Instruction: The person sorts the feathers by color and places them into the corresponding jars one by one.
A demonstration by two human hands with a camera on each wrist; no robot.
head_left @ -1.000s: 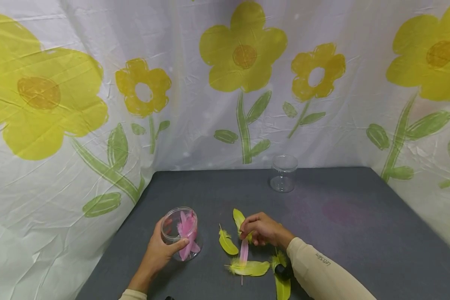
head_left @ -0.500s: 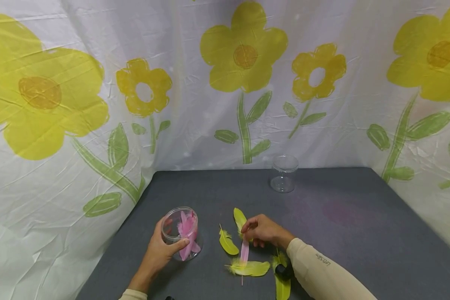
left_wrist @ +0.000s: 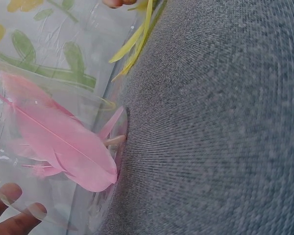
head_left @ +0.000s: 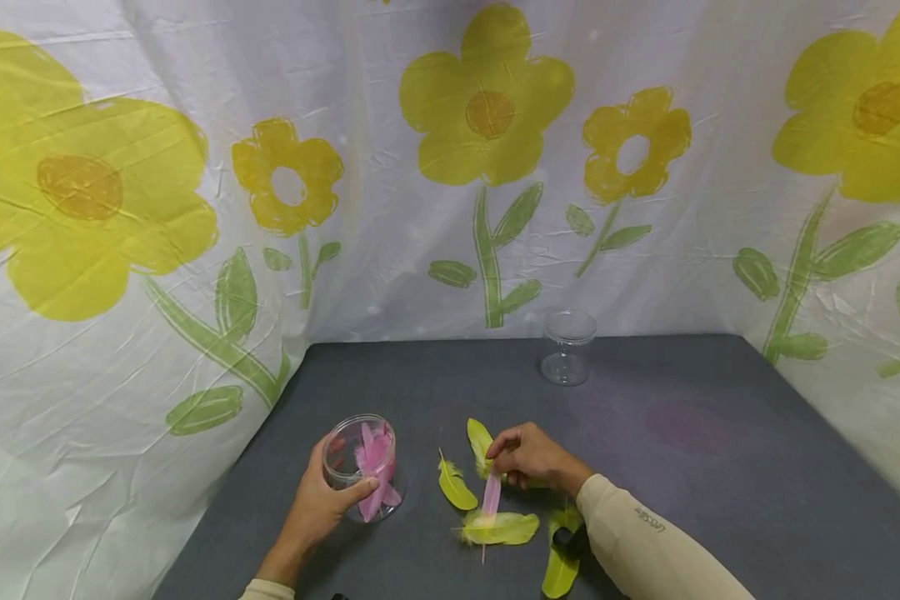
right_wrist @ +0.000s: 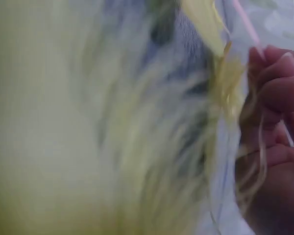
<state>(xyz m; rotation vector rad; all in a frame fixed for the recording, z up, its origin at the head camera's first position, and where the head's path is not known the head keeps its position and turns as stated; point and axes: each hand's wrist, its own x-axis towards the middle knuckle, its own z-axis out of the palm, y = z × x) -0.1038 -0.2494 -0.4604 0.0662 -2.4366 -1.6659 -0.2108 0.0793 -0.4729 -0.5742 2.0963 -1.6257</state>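
Note:
My left hand (head_left: 322,500) grips a clear jar (head_left: 339,477) at the left of the table. Pink feathers (head_left: 375,467) lean inside it, seen close through the wall in the left wrist view. With thumb and fingertips, my right hand (head_left: 531,457) pinches the upper end of a pink feather (head_left: 492,493). Its lower part overlaps a yellow feather (head_left: 512,528) lying crosswise. Another yellow feather (head_left: 479,440) lies beside my right fingertips, partly hidden by the hand. In the right wrist view a blurred yellow feather (right_wrist: 127,122) covers much of the picture.
A second clear jar (head_left: 567,354) stands at the back of the dark grey table (head_left: 645,392). One yellow feather (head_left: 456,485) lies between the hands; another (head_left: 561,567) lies under the black camera (head_left: 570,542) at my right wrist. Flower-printed cloth (head_left: 390,233) hangs behind.
My right hand has shifted slightly right, moving the pink feather's upper end with it. The yellow feather under the right wrist has tilted slightly. My left hand and its jar stay in place.

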